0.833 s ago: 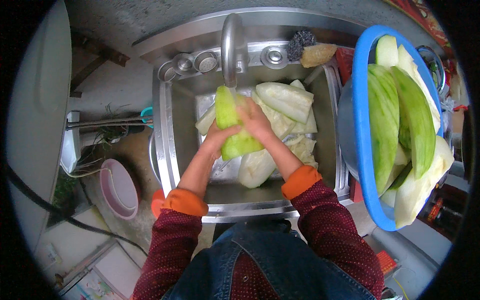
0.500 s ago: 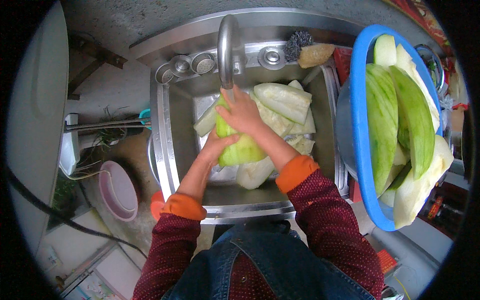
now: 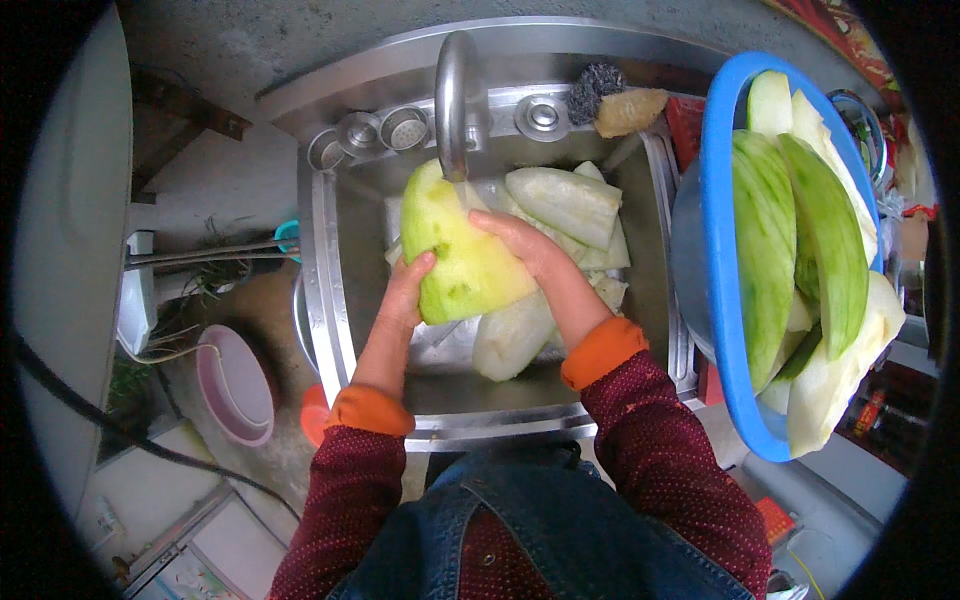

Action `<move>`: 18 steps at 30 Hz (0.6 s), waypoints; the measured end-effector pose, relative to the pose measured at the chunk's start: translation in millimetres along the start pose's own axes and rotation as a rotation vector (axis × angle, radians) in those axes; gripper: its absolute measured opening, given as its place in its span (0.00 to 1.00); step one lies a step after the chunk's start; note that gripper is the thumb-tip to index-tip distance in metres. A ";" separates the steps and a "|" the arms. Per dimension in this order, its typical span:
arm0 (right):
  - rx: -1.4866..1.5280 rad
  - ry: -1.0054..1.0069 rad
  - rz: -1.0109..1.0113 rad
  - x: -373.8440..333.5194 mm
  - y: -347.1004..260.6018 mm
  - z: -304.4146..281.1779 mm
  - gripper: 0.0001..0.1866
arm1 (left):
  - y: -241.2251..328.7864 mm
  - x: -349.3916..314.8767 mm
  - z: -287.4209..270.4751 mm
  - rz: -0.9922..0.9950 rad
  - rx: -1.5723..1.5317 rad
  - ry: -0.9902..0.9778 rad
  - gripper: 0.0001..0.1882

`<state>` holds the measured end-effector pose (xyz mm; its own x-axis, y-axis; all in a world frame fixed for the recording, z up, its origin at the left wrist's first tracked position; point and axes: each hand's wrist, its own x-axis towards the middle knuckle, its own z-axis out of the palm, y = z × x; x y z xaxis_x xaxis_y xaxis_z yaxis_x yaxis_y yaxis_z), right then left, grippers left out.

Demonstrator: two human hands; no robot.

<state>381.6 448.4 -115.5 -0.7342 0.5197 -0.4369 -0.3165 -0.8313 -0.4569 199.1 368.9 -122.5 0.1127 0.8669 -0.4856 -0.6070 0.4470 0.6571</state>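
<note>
Under the tap (image 3: 453,110) I hold a large peeled piece of pale green melon (image 3: 450,245), its broad outer side facing up. My left hand (image 3: 404,288) grips its left edge with the thumb on top. On the opposite edge, my right hand (image 3: 515,238) closes round it, thumb over the surface and the other fingers hidden beneath. Water from the spout appears to meet the melon's upper part. Several more melon pieces (image 3: 565,200) lie in the steel sink (image 3: 640,330), and one pale slab (image 3: 512,335) rests below the held piece.
A blue basin (image 3: 713,250) heaped with melon slices (image 3: 765,240) stands right of the sink. Along the back ledge sit strainer cups (image 3: 405,128), a drain stopper (image 3: 543,117), a dark scrubber (image 3: 594,88) and a tan sponge (image 3: 630,112). A pink tub (image 3: 236,385) is at lower left.
The melon piece has turned so its broad face shows upward. My right hand has moved from its top end to its right edge; my left hand has shifted slightly left.
</note>
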 end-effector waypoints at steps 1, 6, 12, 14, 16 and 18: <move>-0.054 0.022 -0.001 -3.7 0.9 0.8 0.26 | -0.9 2.0 -1.2 0.037 0.025 0.032 0.28; -0.200 0.046 -0.002 -12.1 5.3 -2.5 0.31 | -3.1 11.7 -5.9 0.044 0.034 0.036 0.27; -0.311 0.165 0.105 -34.6 12.1 -12.1 0.34 | -5.3 22.4 -5.1 0.043 0.009 0.080 0.25; -0.224 0.104 0.009 -35.8 16.6 -10.5 0.34 | -5.7 24.9 -3.7 0.038 0.012 0.106 0.25; -0.234 0.121 -0.070 -36.1 21.9 -7.3 0.34 | -4.6 27.2 -2.9 0.030 0.054 0.139 0.24; -0.259 0.150 -0.147 -35.7 28.0 -2.3 0.34 | -3.7 32.2 -0.9 0.078 0.206 0.229 0.24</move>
<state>400.4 407.0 -114.4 -0.5892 0.6697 -0.4520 -0.2353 -0.6774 -0.6970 204.3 395.1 -141.0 -0.1221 0.8382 -0.5314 -0.4322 0.4371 0.7887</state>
